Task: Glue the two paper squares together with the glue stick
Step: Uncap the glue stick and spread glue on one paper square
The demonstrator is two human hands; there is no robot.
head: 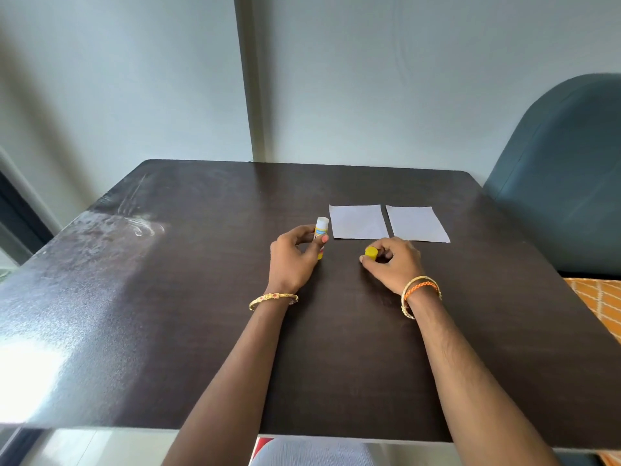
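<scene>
Two white paper squares lie side by side on the dark table [201, 297], the left square [358, 222] and the right square [416, 224], with a narrow gap between them. My left hand [292, 260] grips the uncapped glue stick [321, 228] upright, its white tip pointing up, just left of the left square. My right hand [393, 264] pinches the yellow cap [371, 252] low over the table, a little in front of the two squares.
A blue-grey chair [564, 183] stands at the table's right side, with an orange patterned cloth [601, 304] below it. The wall runs right behind the table's far edge. Glare covers the table's left part.
</scene>
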